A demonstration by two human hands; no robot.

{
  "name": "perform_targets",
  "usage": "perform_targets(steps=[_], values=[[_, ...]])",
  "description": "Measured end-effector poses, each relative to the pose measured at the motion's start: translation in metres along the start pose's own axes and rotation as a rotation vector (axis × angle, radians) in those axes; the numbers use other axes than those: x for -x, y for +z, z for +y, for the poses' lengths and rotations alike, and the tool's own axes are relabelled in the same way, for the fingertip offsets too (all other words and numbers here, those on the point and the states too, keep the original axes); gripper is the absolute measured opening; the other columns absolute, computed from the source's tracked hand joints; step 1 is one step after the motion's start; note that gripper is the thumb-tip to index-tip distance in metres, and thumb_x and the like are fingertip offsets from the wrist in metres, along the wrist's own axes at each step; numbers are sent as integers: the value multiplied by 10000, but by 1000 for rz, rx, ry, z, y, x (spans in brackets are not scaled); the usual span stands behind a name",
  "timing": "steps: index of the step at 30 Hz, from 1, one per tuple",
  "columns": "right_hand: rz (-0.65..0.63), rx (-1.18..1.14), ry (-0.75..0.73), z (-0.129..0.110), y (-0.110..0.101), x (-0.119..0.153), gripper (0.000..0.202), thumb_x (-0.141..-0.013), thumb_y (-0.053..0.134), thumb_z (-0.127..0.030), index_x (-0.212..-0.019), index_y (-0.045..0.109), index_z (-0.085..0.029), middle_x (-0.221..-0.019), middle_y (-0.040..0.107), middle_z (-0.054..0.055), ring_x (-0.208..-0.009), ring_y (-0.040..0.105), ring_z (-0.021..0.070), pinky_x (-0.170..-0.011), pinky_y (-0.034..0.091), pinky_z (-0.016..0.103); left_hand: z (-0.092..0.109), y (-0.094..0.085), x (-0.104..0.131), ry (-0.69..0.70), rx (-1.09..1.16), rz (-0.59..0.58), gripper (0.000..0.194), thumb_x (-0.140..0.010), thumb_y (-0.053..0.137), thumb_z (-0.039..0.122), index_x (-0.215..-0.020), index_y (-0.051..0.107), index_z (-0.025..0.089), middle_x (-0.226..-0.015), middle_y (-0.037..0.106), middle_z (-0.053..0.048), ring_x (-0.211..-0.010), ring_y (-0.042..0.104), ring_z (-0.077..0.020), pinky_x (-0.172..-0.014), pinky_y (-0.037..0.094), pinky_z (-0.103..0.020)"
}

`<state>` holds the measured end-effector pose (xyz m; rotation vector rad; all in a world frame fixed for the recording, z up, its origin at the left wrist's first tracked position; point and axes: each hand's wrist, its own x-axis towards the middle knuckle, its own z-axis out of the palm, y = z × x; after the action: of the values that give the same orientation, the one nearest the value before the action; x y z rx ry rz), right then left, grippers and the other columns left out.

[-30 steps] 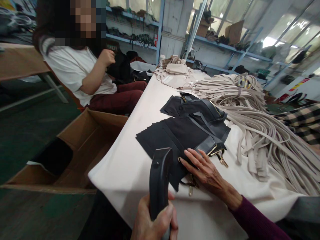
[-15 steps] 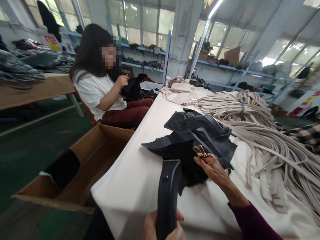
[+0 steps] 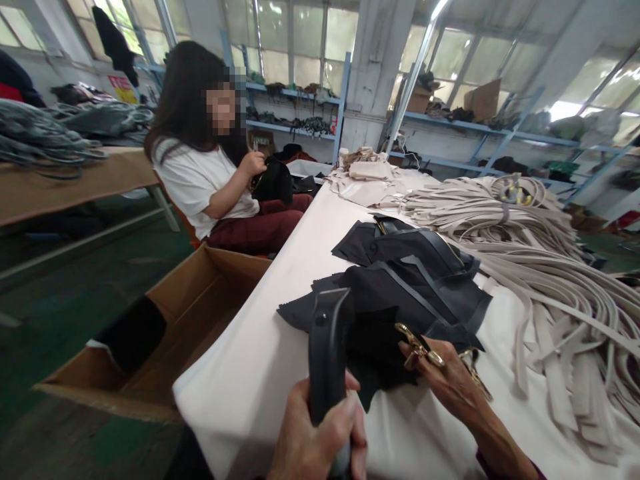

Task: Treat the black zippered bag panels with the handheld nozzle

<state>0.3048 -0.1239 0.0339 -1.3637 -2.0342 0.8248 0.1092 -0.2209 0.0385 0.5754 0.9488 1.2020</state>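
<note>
Black plastic fills the left hand, which is wrapped tight around the lower end of an upright handheld tool at the near edge of the worktop. Just to the right, the right hand pinches a gold metal clasp between its fingertips, fingers curled closed on it; the clasp hangs at the near edge of a black fabric piece that lies just beyond both hands. Behind that piece, a little farther from the hands, more black fabric pieces with grey strips are stacked and overlapping. To the right of the right hand and beyond it, a big heap of beige straps spreads over the worktop. To the left of the left hand, below the worktop's edge, an open cardboard box stands on the floor. Far beyond the hands, folded beige pieces lie at the worktop's far end, and a seated person in a white shirt holds something black.
</note>
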Motion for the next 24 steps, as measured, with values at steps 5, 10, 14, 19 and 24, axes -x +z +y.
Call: perform_targets(steps=[5,10,14,19,24], values=[[49,17,144,-1,-8,-17,451,-819,456,-507,-546,258,-207,-568,228,-37,-518,210,97,-459,179,257,11,-10,-1,56,99,-32,358,-732,652,446,-891,500,163,-499,540,66,-316,475,-86,-349,401,-211],[48,33,147,-12,-7,-26,427,-804,471,-484,-553,259,-211,-575,212,-35,-525,192,98,-461,148,261,3,-10,13,-7,23,-46,430,-694,667,493,-882,479,156,-456,521,70,-326,451,-56,-365,323,-164],[81,98,80,-23,-2,-11,423,-819,462,-462,-550,254,-211,-590,230,-27,-538,198,105,-474,157,265,-2,-8,18,-9,8,-108,439,-718,645,506,-904,434,170,-470,529,76,-332,451,-51,-368,355,-163],[76,118,27,-26,3,6,440,-843,459,-470,-545,267,-210,-570,252,-28,-532,217,113,-480,186,263,-2,-10,20,6,79,-291,325,-793,579,445,-905,415,187,-529,528,85,-333,451,-47,-359,416,-175],[123,105,2,-29,9,8,387,-852,466,-448,-562,413,-198,-568,358,-22,-545,286,122,-486,243,252,-5,-7,26,-26,97,-330,252,-802,528,387,-891,422,177,-527,522,66,-343,443,-53,-348,416,-166]])
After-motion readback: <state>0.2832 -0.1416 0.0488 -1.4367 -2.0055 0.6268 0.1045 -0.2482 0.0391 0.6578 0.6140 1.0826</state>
